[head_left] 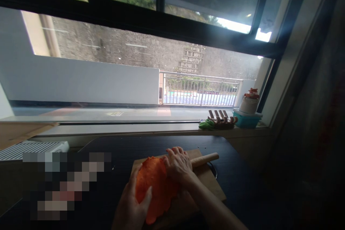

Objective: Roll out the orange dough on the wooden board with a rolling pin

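A thin, uneven orange sheet, like clay or dough point(155, 190), lies on a wooden board point(215, 187). My left hand point(134, 196) spans the sheet's left side, thumb stretched over it and fingers along its edge. At the upper right of the sheet rests my right hand point(179, 163), palm down with fingers spread. A wooden rolling pin point(206, 160) sticks out to the right from beside or beneath that hand. The pin's other end is hidden, so I cannot tell whether my palm presses on it.
A dark table point(115, 147) carries the board. On the window sill are a brown slatted rack point(221, 120), a green item point(206, 125) and a teal box point(246, 119) with a pale pot point(248, 104) on top. A blurred-out patch point(70, 187) covers the table's left.
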`<state>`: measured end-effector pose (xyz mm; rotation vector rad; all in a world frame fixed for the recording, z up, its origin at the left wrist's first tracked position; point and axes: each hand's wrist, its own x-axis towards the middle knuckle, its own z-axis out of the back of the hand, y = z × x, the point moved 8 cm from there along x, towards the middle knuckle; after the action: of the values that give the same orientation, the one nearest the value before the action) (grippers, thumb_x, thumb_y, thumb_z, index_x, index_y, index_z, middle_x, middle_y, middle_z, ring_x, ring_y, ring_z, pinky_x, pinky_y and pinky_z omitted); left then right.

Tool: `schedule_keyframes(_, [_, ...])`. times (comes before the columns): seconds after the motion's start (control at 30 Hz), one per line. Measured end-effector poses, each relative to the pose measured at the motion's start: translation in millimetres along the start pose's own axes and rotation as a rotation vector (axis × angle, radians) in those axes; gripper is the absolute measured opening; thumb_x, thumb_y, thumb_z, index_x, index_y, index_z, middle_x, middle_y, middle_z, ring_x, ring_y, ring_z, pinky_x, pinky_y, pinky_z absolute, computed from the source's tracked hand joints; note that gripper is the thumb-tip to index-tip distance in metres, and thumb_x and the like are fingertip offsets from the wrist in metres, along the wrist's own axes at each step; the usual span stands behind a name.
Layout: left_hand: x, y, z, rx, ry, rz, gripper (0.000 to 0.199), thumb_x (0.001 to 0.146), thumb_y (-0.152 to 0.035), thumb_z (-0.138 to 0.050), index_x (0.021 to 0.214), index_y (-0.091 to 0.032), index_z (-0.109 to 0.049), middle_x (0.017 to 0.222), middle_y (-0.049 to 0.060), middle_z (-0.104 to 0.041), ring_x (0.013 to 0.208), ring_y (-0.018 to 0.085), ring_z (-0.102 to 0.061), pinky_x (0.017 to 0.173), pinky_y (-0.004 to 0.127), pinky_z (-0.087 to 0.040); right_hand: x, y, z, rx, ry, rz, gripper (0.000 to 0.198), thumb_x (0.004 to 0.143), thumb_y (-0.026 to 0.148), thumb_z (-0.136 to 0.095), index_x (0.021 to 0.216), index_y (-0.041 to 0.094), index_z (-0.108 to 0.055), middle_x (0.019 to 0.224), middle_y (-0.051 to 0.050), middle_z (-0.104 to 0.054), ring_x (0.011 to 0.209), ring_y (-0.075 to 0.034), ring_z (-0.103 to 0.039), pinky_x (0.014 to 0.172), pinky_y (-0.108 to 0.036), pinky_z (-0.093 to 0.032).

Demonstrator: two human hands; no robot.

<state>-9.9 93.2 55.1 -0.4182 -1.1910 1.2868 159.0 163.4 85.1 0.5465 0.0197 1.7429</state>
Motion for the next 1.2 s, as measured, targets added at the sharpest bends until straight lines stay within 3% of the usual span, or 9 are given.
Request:
schedule_keyframes(0.17, [0.6,3.9,-0.5,-0.006,-0.001,0.003,0.065,0.078,-0.039,-0.054,0.138,-0.019,-0.039,0.136,0.013,-0.057,0.128,0.032,-0.052,0.105,0.050,-0.044,-9.3,1.0,1.4,-0.014,-0.021,0.013,0.032,0.095,0.042,-0.041,0.116,0.027,-0.060,0.120,-0.007,-0.060,0.116,-0.025,-0.048,0.098,-0.041,-0.034])
schedule_keyframes(0.47, [-0.6,2.5,2.0,0.025,-0.015,-0.018,0.064,0.079,-0.039,-0.054,0.140,-0.022,-0.039,0.141,0.010,-0.054,0.132,0.029,-0.048,0.108,0.047,-0.042,46.0,0.1,-13.3,-0.013,0.098,-0.031,0.040,0.095,0.047,-0.040,0.119,0.021,-0.059,0.120,-0.012,-0.060,0.117,-0.027,-0.048,0.097,-0.044,-0.034])
schedule_keyframes(0.57, [-0.3,1.1,1.9,0.008,-0.019,-0.013,0.063,0.078,-0.038,-0.054,0.138,-0.023,-0.041,0.138,0.010,-0.056,0.129,0.029,-0.051,0.107,0.046,-0.044,32.8,2.2,-9.5,-0.008,0.072,-0.012,0.038,0.095,0.046,-0.040,0.117,0.023,-0.060,0.120,-0.011,-0.060,0.115,-0.027,-0.049,0.096,-0.044,-0.035])
schedule_keyframes(0.73, [1.4,6.1,1.0,-0.020,-0.015,0.037,0.066,0.075,-0.042,-0.057,0.136,-0.023,-0.042,0.134,0.011,-0.059,0.125,0.032,-0.054,0.105,0.049,-0.044,-17.2,2.4,1.0,0.016,-0.040,0.014,0.032,0.095,0.045,-0.041,0.114,0.028,-0.060,0.121,-0.006,-0.059,0.122,-0.025,-0.043,0.103,-0.043,-0.030])
schedule_keyframes(0.83, [0.7,10.6,-0.1,-0.080,-0.008,0.089,0.066,0.075,-0.045,-0.060,0.136,-0.026,-0.044,0.133,0.009,-0.059,0.123,0.032,-0.056,0.104,0.048,-0.045,-24.4,2.8,3.1,0.023,-0.065,0.024,0.032,0.095,0.044,-0.041,0.114,0.028,-0.060,0.122,-0.005,-0.058,0.126,-0.024,-0.040,0.107,-0.042,-0.026])
schedule_keyframes(1.0, [-7.8,8.2,4.7,-0.270,-0.086,0.201,0.069,0.076,-0.048,-0.062,0.139,-0.030,-0.039,0.121,0.005,-0.067,0.109,0.029,-0.066,0.090,0.042,-0.057,18.7,1.3,-1.0,-0.010,-0.037,-0.044,0.034,0.095,0.044,-0.040,0.115,0.025,-0.060,0.121,-0.009,-0.058,0.121,-0.026,-0.045,0.101,-0.043,-0.033])
schedule_keyframes(1.07, [-10.1,5.0,9.4,-0.313,-0.131,0.219,0.062,0.076,-0.047,-0.063,0.133,-0.030,-0.045,0.115,0.002,-0.070,0.106,0.028,-0.068,0.087,0.038,-0.059,37.2,-0.2,-3.3,-0.005,-0.025,-0.087,0.035,0.095,0.043,-0.039,0.113,0.023,-0.061,0.119,-0.010,-0.059,0.118,-0.026,-0.047,0.098,-0.042,-0.035])
schedule_keyframes(1.2, [-6.7,3.6,11.6,-0.221,-0.065,0.210,0.053,0.070,-0.050,-0.067,0.118,-0.029,-0.058,0.117,0.001,-0.070,0.111,0.029,-0.065,0.091,0.037,-0.057,49.3,-3.6,-4.1,0.035,-0.002,-0.091,0.032,0.096,0.041,-0.040,0.110,0.022,-0.062,0.117,-0.009,-0.060,0.113,-0.025,-0.051,0.094,-0.038,-0.038])
